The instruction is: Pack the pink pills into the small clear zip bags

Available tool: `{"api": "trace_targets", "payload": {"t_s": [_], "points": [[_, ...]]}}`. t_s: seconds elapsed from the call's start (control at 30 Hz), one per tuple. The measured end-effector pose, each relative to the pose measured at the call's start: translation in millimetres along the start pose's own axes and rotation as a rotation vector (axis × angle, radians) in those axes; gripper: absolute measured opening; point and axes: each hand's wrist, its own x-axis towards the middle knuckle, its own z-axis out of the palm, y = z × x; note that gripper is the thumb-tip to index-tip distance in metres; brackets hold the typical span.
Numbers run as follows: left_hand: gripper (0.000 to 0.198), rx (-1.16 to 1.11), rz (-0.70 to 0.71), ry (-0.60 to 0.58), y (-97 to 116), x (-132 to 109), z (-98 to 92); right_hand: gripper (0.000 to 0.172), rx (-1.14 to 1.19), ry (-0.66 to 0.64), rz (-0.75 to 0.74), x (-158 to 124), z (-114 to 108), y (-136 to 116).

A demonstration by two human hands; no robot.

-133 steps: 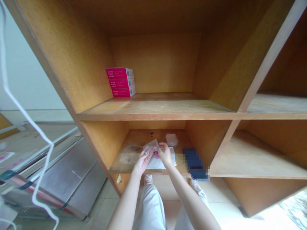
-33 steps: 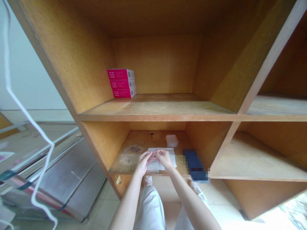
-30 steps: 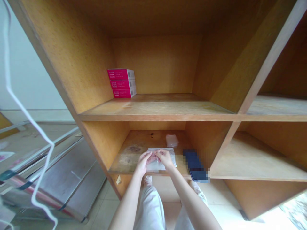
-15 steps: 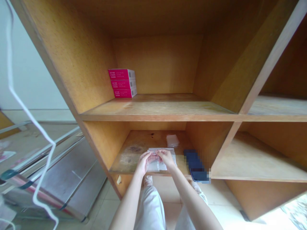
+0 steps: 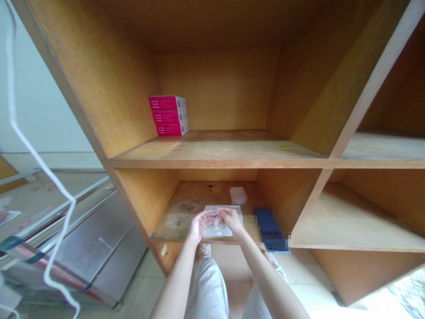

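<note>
My left hand (image 5: 197,225) and my right hand (image 5: 231,219) meet over the front of the lower wooden shelf (image 5: 172,220). Between them they pinch a small clear plastic bag (image 5: 213,222) with something pinkish inside, held just above a flat white sheet (image 5: 237,214) lying on the shelf. Both hands have their fingers closed on the bag's edges. A second small clear packet (image 5: 238,195) lies further back on the same shelf.
A dark blue flat object (image 5: 270,229), blurred out, lies at the shelf's right front. Three pink boxes (image 5: 169,115) are stacked at the upper shelf's back left. A metal rack (image 5: 76,239) stands to the left. A white cord (image 5: 20,133) hangs at the far left.
The clear bag, held up above the shelf 4.4 s ago, has come down low over the white sheet. In the last second the hands only shifted their fingers on it.
</note>
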Motion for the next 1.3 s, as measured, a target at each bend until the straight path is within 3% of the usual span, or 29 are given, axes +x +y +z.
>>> {"api": "trace_targets", "payload": {"t_s": [0.1,0.23,0.43,0.67,0.8,1.0,1.1,1.3], "points": [[0.026,-0.024,0.003,0.013,1.4,0.1,1.4,0.035,-0.024,0.047,-0.057,-2.3,-1.0,-0.8],[0.025,-0.025,0.012,0.021,1.7,0.5,2.9,0.047,-0.08,0.06,-0.195,-13.5,-5.5,-6.4],[0.025,-0.053,0.024,0.006,0.5,0.2,0.6,0.025,-0.266,-0.075,-0.344,-28.7,-11.8,-10.0],[0.034,-0.033,0.031,-0.034,-0.2,1.8,-1.4,0.027,-0.228,-0.1,-0.281,-26.1,-18.7,-9.2],[0.036,-0.049,0.033,-0.025,0.0,2.3,-2.7,0.032,-0.061,0.006,-0.168,-6.4,-35.0,-21.0],[0.035,-0.035,0.04,-0.036,-1.8,2.4,-5.4,0.031,0.042,0.25,-0.263,46.1,-73.5,-35.8],[0.035,-0.05,0.039,-0.033,-2.7,4.1,-7.0,0.028,-0.008,0.341,-0.287,68.1,-88.3,-27.9],[0.033,-0.064,0.031,-0.041,-2.7,5.5,-8.2,0.024,-0.138,0.363,-0.275,88.7,-98.7,-1.4]]}}
